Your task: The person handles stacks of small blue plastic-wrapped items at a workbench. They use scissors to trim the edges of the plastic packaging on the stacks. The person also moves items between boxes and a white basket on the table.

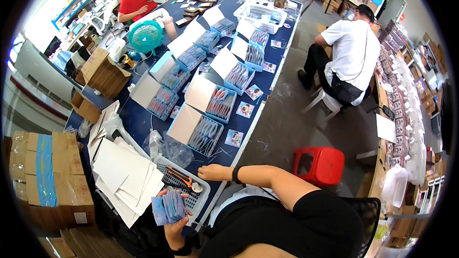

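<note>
My left hand (176,225) is closed around a stack of small square packets (168,207), blue and purple, fanned slightly at the top. It is by the near end of a grey perforated tray (202,198). Inside that tray lie orange-handled cutters (180,177) and a small round item. My right hand (213,172) rests at the table beside the tray's far corner, fingers curled, with nothing visible in them. Beyond it stands the nearest open blue box (205,136), filled with rows of packets, its white lid folded back.
Several similar open boxes line the blue table (260,96), with square picture cards (234,138) alongside. White card sheets (125,174) pile up at left near clear plastic bags. A teal fan (146,37) stands farther off. A red stool (319,165) is at right. Two other people work nearby.
</note>
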The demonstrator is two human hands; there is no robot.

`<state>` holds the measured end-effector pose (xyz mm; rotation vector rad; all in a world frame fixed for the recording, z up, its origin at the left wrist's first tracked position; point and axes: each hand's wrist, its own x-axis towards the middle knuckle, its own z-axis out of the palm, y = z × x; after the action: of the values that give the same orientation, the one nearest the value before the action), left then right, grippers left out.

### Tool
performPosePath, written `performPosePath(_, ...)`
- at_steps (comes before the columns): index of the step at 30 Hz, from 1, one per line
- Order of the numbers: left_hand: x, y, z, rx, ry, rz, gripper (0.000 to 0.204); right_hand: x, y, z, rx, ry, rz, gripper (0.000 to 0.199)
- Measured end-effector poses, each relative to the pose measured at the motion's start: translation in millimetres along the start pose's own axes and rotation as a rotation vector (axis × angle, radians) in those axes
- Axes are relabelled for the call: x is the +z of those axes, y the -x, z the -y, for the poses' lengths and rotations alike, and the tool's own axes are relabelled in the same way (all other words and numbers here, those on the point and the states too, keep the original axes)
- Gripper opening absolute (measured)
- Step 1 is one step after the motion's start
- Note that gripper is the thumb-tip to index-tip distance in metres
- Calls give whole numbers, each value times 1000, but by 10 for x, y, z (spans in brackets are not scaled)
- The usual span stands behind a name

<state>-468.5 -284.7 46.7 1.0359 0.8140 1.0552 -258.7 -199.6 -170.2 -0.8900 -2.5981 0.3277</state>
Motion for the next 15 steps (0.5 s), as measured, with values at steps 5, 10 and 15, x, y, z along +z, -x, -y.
performPosePath(5,0,-71,-35,-29,73,137,95,-651,82,3,-11,-148,-224,17)
performPosePath(10,32,-190,7,-132,-75,314,88,-1933,-206,534,-116,-278,-570,48)
performPosePath(15,-37,-225,224,-221,-189,348,90,-2552,-510,1097,-461,-215,-386,59)
